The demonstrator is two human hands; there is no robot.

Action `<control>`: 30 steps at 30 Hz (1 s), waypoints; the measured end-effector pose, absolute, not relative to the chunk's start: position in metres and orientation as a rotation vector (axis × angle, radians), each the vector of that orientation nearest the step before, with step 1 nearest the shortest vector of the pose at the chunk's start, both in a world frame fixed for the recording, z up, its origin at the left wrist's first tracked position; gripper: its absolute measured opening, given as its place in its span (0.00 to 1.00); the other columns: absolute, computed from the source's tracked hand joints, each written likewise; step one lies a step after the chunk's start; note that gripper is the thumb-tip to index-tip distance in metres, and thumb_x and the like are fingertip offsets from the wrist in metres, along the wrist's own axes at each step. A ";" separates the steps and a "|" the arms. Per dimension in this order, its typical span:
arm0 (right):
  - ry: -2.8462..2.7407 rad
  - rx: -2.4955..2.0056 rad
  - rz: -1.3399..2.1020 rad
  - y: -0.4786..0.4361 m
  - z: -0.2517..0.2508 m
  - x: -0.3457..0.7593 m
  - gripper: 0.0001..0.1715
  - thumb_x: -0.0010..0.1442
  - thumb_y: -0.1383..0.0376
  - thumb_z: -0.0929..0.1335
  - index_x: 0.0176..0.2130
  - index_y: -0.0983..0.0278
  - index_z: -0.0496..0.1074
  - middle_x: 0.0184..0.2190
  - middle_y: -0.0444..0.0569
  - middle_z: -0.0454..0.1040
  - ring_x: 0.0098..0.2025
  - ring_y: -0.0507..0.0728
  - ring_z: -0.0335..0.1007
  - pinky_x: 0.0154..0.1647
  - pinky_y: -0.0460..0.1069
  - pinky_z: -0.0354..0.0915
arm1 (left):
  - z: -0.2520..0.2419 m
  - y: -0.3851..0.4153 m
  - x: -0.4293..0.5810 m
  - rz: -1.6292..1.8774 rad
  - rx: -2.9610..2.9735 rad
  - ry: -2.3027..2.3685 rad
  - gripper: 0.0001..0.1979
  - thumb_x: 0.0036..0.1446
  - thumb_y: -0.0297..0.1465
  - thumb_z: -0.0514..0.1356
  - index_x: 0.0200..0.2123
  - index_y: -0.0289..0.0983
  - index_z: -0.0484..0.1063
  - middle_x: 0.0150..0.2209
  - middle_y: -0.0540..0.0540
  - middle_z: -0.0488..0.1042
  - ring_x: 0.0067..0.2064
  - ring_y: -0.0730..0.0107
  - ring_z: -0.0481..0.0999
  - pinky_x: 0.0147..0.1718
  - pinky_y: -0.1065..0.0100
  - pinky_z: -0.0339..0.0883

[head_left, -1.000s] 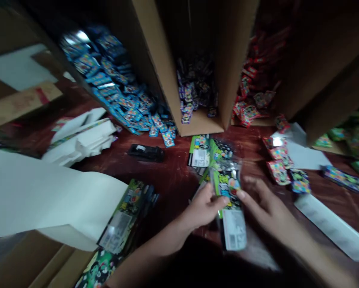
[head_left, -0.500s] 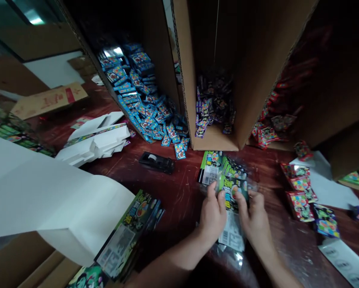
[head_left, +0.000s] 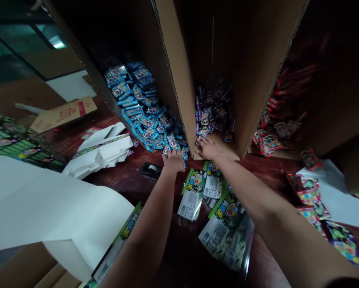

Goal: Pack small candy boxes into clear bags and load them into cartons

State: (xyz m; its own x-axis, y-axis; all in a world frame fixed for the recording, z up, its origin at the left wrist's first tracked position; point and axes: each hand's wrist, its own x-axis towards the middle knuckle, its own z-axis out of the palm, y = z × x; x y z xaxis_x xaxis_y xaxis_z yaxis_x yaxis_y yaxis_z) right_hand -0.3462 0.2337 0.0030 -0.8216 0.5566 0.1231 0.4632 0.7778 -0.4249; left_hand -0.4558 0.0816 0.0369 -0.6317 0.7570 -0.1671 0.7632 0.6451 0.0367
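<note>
My left hand reaches to the mouth of the left cardboard box, its fingers curled down over the small blue packets spilling out there. My right hand lies stretched out and flat on the floor of the middle box, fingertips at the purple packets. Green card packs in clear bags lie loose on the dark red table under my forearms, and neither hand holds them.
A third box on the right holds red packets, with more colourful packets on the table beside it. A black tape dispenser sits left of my left hand. White folded cartons and a large white sheet lie at the left.
Both hands let go of the green bagged pack, which now lies on the table. They moved forward to the box mouths, left to the blue packets, right to the purple ones.
</note>
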 end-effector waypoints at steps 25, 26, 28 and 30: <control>-2.356 -0.897 0.815 0.097 0.004 -0.015 0.17 0.69 0.59 0.64 0.54 0.60 0.72 0.49 0.53 0.78 0.51 0.62 0.74 0.53 0.59 0.70 | 0.031 -0.029 -0.222 0.326 2.186 1.674 0.50 0.49 0.55 0.67 0.69 0.40 0.56 0.67 0.36 0.61 0.63 0.39 0.62 0.63 0.44 0.50; -2.376 -0.860 0.811 0.097 0.005 -0.020 0.17 0.69 0.59 0.64 0.54 0.60 0.72 0.49 0.53 0.78 0.52 0.63 0.74 0.54 0.60 0.69 | 0.039 -0.025 -0.241 0.373 2.152 1.832 0.47 0.52 0.55 0.65 0.69 0.40 0.56 0.68 0.36 0.60 0.65 0.39 0.61 0.64 0.45 0.49; -2.382 -0.800 0.836 0.095 0.008 -0.035 0.17 0.69 0.59 0.64 0.54 0.60 0.73 0.49 0.53 0.78 0.53 0.64 0.72 0.56 0.62 0.67 | 0.053 -0.017 -0.285 0.413 2.015 2.232 0.41 0.60 0.51 0.62 0.68 0.37 0.56 0.67 0.34 0.61 0.66 0.42 0.59 0.65 0.48 0.49; -2.345 -0.772 0.954 0.093 0.009 -0.060 0.16 0.68 0.58 0.66 0.52 0.59 0.74 0.50 0.53 0.78 0.55 0.64 0.72 0.59 0.63 0.65 | 0.060 -0.011 -0.325 0.282 1.804 2.526 0.42 0.59 0.50 0.61 0.68 0.32 0.55 0.65 0.29 0.62 0.67 0.40 0.60 0.65 0.48 0.51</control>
